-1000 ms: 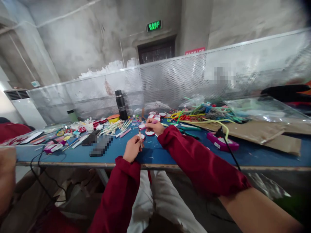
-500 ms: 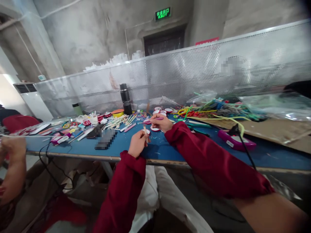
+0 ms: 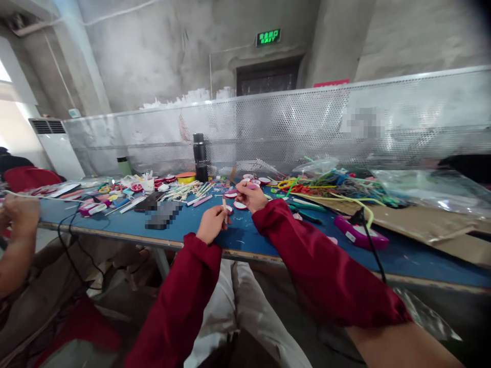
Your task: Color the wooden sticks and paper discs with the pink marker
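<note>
My left hand [image 3: 210,225] is closed over the blue table, pinching a thin, flat, pale stick [image 3: 224,205] that stands upright between thumb and fingers. Just beyond it and to the right, my right hand [image 3: 254,199] is closed around a slim tool with a purple-pink handle [image 3: 252,186]. The tool's tip is too small to make out, though it points left toward the stick. Below and behind the right hand lie small round red-rimmed white discs [image 3: 240,206]. Both forearms wear dark red sleeves.
A black flask [image 3: 199,158] stands by the perforated metal screen [image 3: 268,128]. Phones [image 3: 164,214], pale sticks and a purple device [image 3: 90,208] lie leftward. Rightward are colourful cords [image 3: 330,179], another purple device [image 3: 360,232] and cardboard [image 3: 414,214]. Another person's arm [image 3: 19,240] is at far left.
The camera view has tilted and shifted slightly, moving the scene. Both hands keep their grips on the stick and the purple-handled tool, close to each other as before.
</note>
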Demonstrator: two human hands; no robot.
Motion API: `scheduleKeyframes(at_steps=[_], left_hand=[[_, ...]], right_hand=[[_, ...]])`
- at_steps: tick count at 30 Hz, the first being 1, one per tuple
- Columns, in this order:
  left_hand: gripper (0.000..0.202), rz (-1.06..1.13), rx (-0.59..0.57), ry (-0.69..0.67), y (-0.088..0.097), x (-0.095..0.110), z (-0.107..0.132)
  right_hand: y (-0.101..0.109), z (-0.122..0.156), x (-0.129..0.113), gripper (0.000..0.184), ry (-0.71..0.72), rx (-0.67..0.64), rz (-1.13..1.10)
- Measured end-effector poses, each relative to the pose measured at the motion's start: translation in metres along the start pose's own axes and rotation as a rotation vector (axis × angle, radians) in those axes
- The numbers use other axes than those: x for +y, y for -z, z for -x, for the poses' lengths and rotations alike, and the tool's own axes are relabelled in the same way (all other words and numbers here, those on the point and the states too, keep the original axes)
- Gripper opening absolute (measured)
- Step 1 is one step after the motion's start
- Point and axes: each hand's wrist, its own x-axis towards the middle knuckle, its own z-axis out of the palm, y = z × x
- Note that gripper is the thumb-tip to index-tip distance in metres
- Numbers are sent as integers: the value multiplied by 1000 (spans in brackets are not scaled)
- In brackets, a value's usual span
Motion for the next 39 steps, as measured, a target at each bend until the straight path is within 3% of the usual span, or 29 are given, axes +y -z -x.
scheduleKeyframes(at_steps=[7,11,14,23,39], left_hand=[[22,-27,30,-47,0,0,0],[26,-83,93,-108,2,-7,-4],[27,-71,55,-114,3,-10,-5],[27,-121,6,-94,2,-9,-4],[27,-167,1,-136,3,-13,-5]], right_hand=[[6,-2,-4,40,51,25,30],[5,-2,-5,29,46,46,26],[6,-3,-5,25,48,62,-2],[6,-8,3,37,116,110,100],[7,-3,5,32,133,47,267]])
